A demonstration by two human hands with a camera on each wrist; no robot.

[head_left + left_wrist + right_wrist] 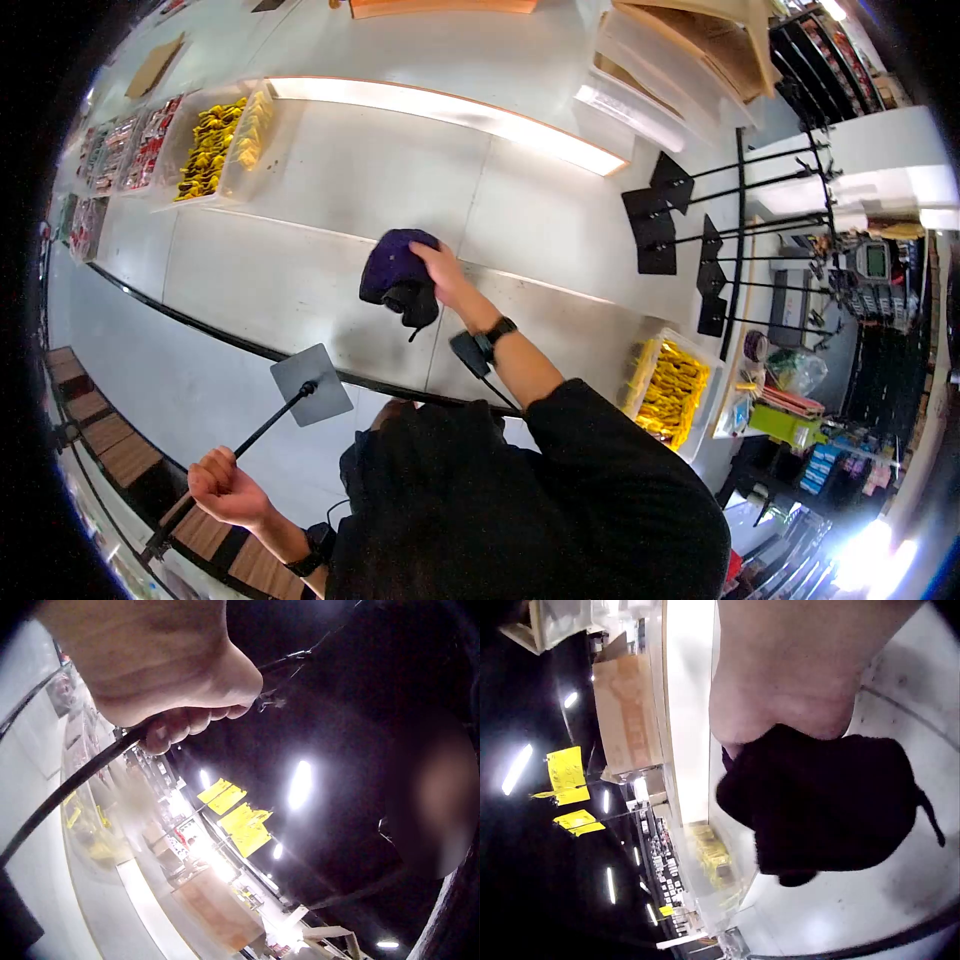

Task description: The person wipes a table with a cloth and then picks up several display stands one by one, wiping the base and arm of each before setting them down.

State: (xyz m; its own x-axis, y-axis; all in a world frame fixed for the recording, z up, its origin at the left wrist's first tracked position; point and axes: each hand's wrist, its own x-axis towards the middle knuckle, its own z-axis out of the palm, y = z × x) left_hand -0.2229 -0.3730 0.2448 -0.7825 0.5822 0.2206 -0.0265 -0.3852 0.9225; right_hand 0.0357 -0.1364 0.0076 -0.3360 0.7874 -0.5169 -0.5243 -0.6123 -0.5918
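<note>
A dark purple and black cloth item [397, 268] hangs from my right hand [446, 277], its thumb at the item's upper right edge, above the light table. In the right wrist view the dark item [825, 802] covers the fingers of the hand [787, 690]. My left hand [228, 488] is curled round a thin black rod, with a square grey plate [312, 385] at its upper end beside the table's front edge. The left wrist view shows the hand [165, 667] gripping the black rod [67, 787].
Clear bins with yellow packets stand at the table's back left [212, 145] and at the right [672, 395]. Red and white packets [150, 140] lie at the far left. Black plates on rods [650, 230] stand at the right, and a lit white ledge [450, 115] runs along the back.
</note>
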